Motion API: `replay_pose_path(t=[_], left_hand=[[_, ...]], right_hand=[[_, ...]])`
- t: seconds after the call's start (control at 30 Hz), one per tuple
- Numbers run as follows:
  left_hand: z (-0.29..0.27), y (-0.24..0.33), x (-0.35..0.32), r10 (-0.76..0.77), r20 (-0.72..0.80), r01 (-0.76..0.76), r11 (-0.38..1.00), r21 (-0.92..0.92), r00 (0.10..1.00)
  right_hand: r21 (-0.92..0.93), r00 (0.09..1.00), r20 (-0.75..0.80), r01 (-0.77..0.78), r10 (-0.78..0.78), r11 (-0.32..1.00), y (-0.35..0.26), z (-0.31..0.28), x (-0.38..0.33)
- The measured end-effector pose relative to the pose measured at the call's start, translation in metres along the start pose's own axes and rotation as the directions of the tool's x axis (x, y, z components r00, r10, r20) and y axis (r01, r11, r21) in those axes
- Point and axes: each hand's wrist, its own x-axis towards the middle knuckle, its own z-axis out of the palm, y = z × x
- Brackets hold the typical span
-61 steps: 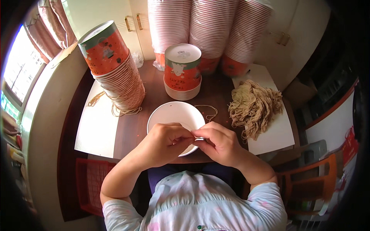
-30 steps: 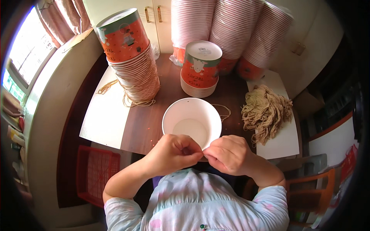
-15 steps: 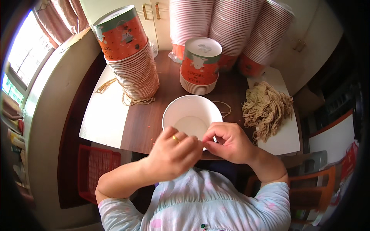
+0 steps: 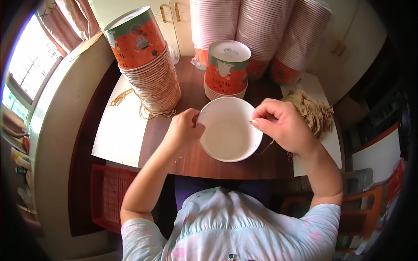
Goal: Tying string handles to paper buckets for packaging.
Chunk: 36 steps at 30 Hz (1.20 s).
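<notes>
A white-lined paper bucket (image 4: 228,137) stands tilted on the table before me, its open top facing up toward me. My left hand (image 4: 185,127) is closed on its left rim, thumb toward the inside. At the right rim, my right hand (image 4: 283,126) pinches what looks like the tip of a beige cord between thumb and forefinger. A thin length of cord (image 4: 266,148) trails outside the bucket, below that hand. Small holes show near the rim. Behind the right hand lies a heap of beige cords (image 4: 310,114), partly hidden by it.
A tall stack of upturned orange and green paper buckets (image 4: 150,69), with cords around it, rises at left. A shorter stack (image 4: 225,71) stands just behind the bucket. Plastic-wrapped stacks (image 4: 261,30) line the back. A red plastic basket (image 4: 106,195) sits below the table's left side.
My hands have moved apart from their pinch at the near rim, left hand to the left rim, right hand to the right. The bucket has shifted slightly right and tilted toward me.
</notes>
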Motion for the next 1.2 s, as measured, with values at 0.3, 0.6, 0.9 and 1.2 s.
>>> replay_pose_path(t=[0.3, 0.6, 0.9, 1.2], left_hand=[[0.028, 0.007, -0.064, -0.203, 0.019, 0.182, 0.826, -0.534, 0.979], [0.022, -0.012, -0.056, -0.246, 0.034, 0.217, 0.774, -0.595, 0.969], [0.016, -0.016, -0.043, -0.152, 0.055, 0.159, 0.852, -0.499, 0.987], [0.010, -0.008, -0.042, -0.058, 0.040, 0.067, 0.956, -0.286, 0.998]], right_hand=[[-0.090, 0.911, 0.246, -0.318, 0.330, 0.944, 0.057, 0.070, 0.040], [-0.093, 0.923, 0.214, -0.307, 0.320, 0.947, 0.064, 0.086, 0.044], [-0.068, 0.931, 0.195, -0.300, 0.308, 0.951, 0.069, 0.092, 0.042], [-0.081, 0.931, 0.238, -0.265, 0.277, 0.961, 0.068, 0.092, 0.043]])
